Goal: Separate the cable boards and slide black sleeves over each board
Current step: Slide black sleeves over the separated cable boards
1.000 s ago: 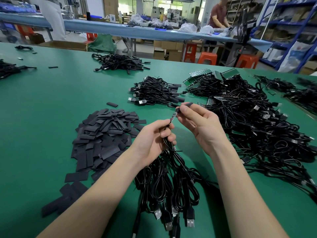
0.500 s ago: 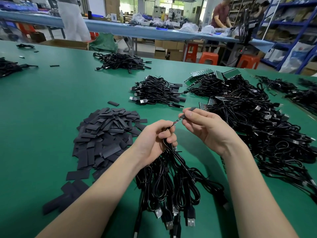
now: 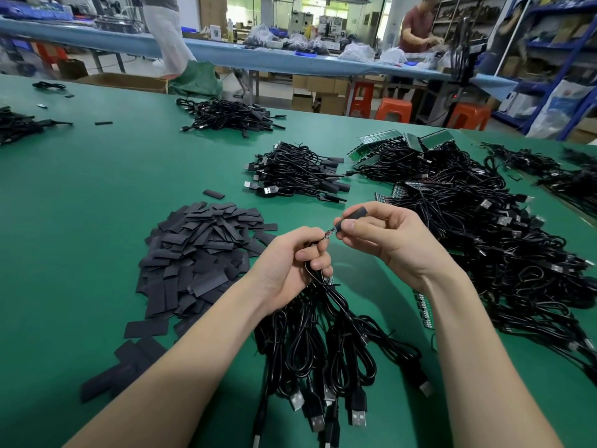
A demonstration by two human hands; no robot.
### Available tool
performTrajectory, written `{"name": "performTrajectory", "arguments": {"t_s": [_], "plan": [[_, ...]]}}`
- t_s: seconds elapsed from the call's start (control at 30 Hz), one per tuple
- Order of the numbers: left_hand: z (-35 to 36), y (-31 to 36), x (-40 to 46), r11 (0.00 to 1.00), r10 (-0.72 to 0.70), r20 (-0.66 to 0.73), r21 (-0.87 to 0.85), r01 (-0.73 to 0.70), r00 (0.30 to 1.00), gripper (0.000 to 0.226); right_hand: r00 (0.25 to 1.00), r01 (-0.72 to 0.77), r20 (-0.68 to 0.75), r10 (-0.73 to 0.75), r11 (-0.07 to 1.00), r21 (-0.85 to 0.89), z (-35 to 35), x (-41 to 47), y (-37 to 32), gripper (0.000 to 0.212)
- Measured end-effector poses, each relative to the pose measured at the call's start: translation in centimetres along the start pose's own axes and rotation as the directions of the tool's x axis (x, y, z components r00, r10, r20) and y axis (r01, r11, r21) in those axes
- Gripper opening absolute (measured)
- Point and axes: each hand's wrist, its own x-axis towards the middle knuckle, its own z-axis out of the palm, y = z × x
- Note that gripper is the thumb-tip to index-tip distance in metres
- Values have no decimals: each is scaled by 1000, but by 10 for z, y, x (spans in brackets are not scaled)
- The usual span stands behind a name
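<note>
Hands at work, sleeving step. Right hand [image 3: 384, 240] pinches a black sleeve [image 3: 353, 216], its mouth at the tip of a small board [image 3: 329, 234]. Left hand [image 3: 290, 263] grips that board's cable with a cable bundle [image 3: 323, 344]. Next, likely: push sleeve fully over board. Spare sleeves [image 3: 197, 253] heaped left on the worktop [image 3: 97, 189].
</note>
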Motion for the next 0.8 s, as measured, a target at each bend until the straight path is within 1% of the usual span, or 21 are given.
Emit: {"name": "performTrajectory", "arguments": {"t_s": [0.13,0.23,0.33,0.4,0.53,0.6,0.67,0.73,0.8], "plan": [[-1,0,0,1000,5,9,3,-5,1000,24,1000,7,6,-7,999,37,0,0,3,22],[-1,0,0,1000,21,27,17,-22,999,17,1000,11,6,-11,995,103,0,0,6,20],[0,0,0,999,34,28,28,-34,999,18,999,41,-18,-39,987,153,4,2,11,20],[0,-1,0,999,35,26,33,-36,999,18,999,44,-20,-41,988,151,5,2,12,21],[-1,-2,0,997,39,8,68,-39,999,25,1000,-13,19,12,999,50,5,3,11,24],[-1,-2,0,998,35,8,60,-35,999,24,999,-23,26,22,999,29,5,3,13,24],[0,-3,1,997,35,1,72,-35,999,22,1000,-25,17,25,999,42,5,4,13,23],[0,-5,3,993,60,-34,103,-56,998,20,999,-29,-18,30,997,75,4,6,14,21],[0,-8,5,981,140,-87,147,-127,986,10,997,-33,-63,40,994,105,0,7,15,16]]}}
